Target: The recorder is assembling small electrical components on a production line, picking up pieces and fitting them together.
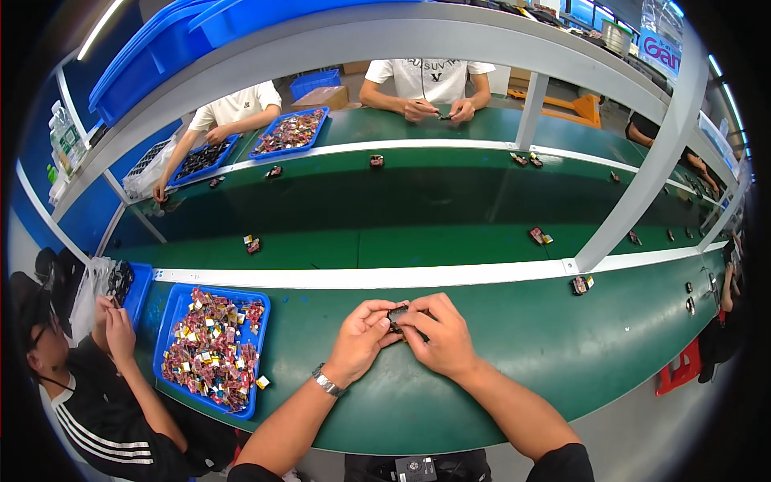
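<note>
Over the green table (498,361), my two hands meet around a small black rectangular frame-like piece (395,315), perhaps a plastic housing. My left hand (363,333), with a metal watch band on its wrist, pinches the piece from the left side. From the right, my right hand (442,331) has bent fingers closed on it. The fingertips hide much of the piece. To the left of my hands stands a blue tray (263,337) heaped with small reddish circuit boards (210,341) bearing white and yellow bits. One small yellow-and-white piece (263,382) lies just outside its right rim.
A white rail (361,278) separates my table from a green conveyor (450,201) carrying scattered small parts. One small assembly (581,285) lies to my right. Grey shelf posts (642,193) rise beyond. Co-workers sit opposite and at left, near another blue tray (141,293).
</note>
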Motion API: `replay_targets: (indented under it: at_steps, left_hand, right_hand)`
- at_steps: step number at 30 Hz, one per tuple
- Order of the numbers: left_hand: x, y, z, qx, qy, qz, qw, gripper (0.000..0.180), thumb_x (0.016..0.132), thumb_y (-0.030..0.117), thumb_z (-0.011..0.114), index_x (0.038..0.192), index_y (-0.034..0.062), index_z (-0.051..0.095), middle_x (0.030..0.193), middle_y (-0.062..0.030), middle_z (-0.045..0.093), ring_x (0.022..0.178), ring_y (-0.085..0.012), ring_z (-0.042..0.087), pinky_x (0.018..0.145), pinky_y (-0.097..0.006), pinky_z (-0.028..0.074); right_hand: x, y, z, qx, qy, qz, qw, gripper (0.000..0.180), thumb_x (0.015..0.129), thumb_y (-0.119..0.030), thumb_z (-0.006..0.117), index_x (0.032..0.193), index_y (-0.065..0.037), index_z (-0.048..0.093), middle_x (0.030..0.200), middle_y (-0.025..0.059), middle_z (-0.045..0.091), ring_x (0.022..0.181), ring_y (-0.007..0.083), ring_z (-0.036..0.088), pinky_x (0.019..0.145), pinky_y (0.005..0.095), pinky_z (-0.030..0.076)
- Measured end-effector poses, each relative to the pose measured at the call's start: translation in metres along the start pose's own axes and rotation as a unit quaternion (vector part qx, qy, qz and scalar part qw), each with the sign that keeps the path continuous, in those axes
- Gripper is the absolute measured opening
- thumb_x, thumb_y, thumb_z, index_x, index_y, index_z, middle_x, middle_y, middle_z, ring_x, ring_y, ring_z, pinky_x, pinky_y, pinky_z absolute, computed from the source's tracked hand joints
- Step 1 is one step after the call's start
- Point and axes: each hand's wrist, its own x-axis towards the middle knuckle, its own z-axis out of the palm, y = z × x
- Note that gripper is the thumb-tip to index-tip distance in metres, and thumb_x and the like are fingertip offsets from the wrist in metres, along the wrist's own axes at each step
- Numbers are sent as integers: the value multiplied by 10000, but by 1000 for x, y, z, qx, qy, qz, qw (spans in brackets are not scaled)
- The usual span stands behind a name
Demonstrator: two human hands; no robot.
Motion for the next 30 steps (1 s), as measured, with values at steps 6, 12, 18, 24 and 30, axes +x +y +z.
replay_targets:
  at_steps: [6, 12, 18, 24, 30]
  left_hand:
    - [0, 0, -1, 11, 5, -14, 1000, 240, 1006, 79, 516, 1237, 31, 475, 1291, -122, 588, 1140, -192, 597, 980, -390, 512]
    - [0, 2, 2, 26, 14, -24, 999, 242, 1005, 69, 510, 1242, 32, 476, 1282, -114, 590, 1138, -187, 595, 970, -381, 516]
    - [-1, 1, 1, 35, 13, -26, 999, 235, 1006, 59, 501, 1239, 32, 485, 1272, -101, 595, 1133, -178, 594, 967, -377, 518]
    - [-1, 2, 3, 44, 11, -22, 999, 230, 1006, 60, 502, 1234, 32, 490, 1266, -98, 596, 1129, -172, 595, 961, -367, 523]
    - [0, 0, 3, 58, 18, -25, 998, 231, 1006, 52, 493, 1236, 29, 491, 1245, -98, 605, 1116, -169, 602, 953, -357, 527]
  right_hand:
    - [6, -8, -2, -31, 2, -13, 999, 216, 699, 14, 755, 889, -64, 690, 916, 56, 617, 801, 221, 603, 650, 315, 526]
    - [2, -8, 1, -98, -1, -26, 995, 203, 716, -13, 758, 902, -55, 689, 938, 62, 619, 815, 228, 617, 652, 314, 538]
    - [1, -7, 3, -122, 4, -47, 991, 197, 720, -16, 756, 901, -54, 687, 940, 62, 617, 823, 234, 622, 663, 321, 541]
    - [2, -7, 2, -109, 10, -51, 993, 203, 721, -8, 755, 908, -49, 689, 942, 63, 616, 832, 234, 621, 667, 323, 541]
    - [2, -6, 4, -105, 13, -53, 993, 202, 715, 6, 756, 900, -46, 692, 932, 64, 612, 823, 235, 615, 669, 324, 540]
